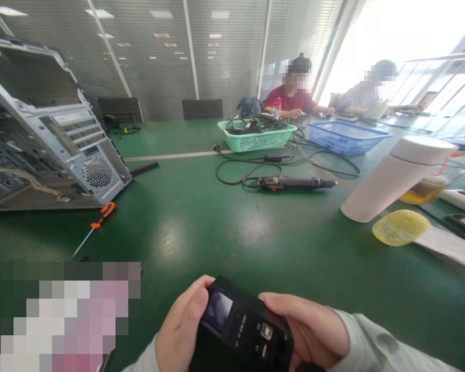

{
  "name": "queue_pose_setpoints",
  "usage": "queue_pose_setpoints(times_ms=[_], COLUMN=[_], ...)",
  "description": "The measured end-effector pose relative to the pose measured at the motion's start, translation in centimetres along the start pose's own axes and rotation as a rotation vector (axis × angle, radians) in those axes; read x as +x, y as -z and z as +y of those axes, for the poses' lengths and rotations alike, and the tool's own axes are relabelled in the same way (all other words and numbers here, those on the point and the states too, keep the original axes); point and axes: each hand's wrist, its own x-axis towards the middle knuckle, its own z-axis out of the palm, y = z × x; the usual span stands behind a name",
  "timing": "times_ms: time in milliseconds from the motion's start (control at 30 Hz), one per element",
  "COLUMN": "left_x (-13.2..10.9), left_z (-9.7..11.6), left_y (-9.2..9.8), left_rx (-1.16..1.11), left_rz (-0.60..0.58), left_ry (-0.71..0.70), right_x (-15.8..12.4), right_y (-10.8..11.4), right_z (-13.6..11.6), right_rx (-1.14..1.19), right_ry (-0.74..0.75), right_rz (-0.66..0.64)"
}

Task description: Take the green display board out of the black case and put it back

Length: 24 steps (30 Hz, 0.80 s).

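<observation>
Low in the head view, both hands hold a black handheld device (242, 338) with a small lit screen on its left part and pale buttons on its right part. My left hand (184, 323) wraps its left end, the thumb beside the screen. My right hand (313, 325) grips the right end, thumb along the upper edge, while the other fingers are mostly hidden beneath. Ahead on the green table (201, 227) lies a dark electric screwdriver (294, 183) with a cable. An orange-handled screwdriver (96, 223) lies at the left.
An opened metal computer case (85, 150) stands at left. A green basket (256, 140) holds cables, beside a blue basket (344, 137). A pale tumbler (395, 178) and a yellow round-ended object (401, 227) are at right. Two people sit at the far side. A blurred patch covers the lower left.
</observation>
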Motion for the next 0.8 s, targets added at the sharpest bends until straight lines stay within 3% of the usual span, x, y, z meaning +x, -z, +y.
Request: queue_pose_setpoints(times_ms=[100, 267, 600, 800], left_x=[0.2, 0.6, 0.4, 0.4], left_z=[0.7, 0.7, 0.5, 0.8], left_y=[-0.1, 0.3, 0.1, 0.0], left_rx=[-0.052, -0.107, -0.091, -0.108], left_rz=[0.044, -0.064, -0.081, -0.096], left_ry=[0.019, 0.005, -0.012, -0.011], right_x=[-0.1, -0.1, -0.6, -0.9], right_y=[-0.4, -0.7, -1.5, -1.2], right_z=[0.2, 0.6, 0.1, 0.0], right_rx=[0.014, 0.023, -0.041, -0.106], right_ry=[0.014, -0.018, 0.006, 0.095], right_rz=[0.024, 0.036, 0.059, -0.026])
